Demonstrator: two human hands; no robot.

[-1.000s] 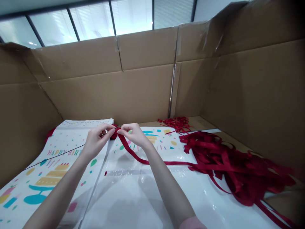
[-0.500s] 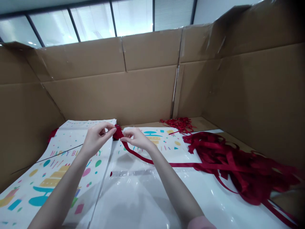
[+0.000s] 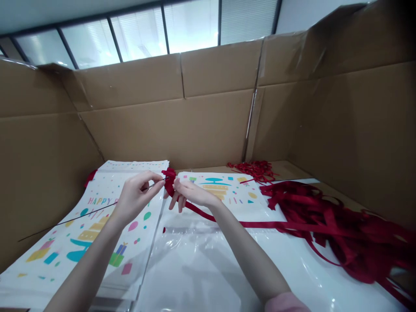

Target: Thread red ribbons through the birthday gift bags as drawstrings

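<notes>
My left hand pinches a thin dark rod between thumb and fingertips. The rod runs back below that hand toward the lower left, and its front end meets a gathered bunch of red ribbon. My right hand is closed at the right side of this bunch, thumb and forefinger on the ribbon while the other fingers hang lower. From there a flat strip of ribbon passes under my right forearm to a big loose heap of red ribbon on the right.
White sheets with birthday prints lie at the left, and another printed sheet lies behind my right hand. Clear plastic covers white material in front. Thin red scraps sit at the back. Tall cardboard walls surround the work surface.
My right hand has turned, with its lower fingers now spread downward beside the bunch. The rod's tip now shows at the bunch. The whole view has shifted slightly to the left.
</notes>
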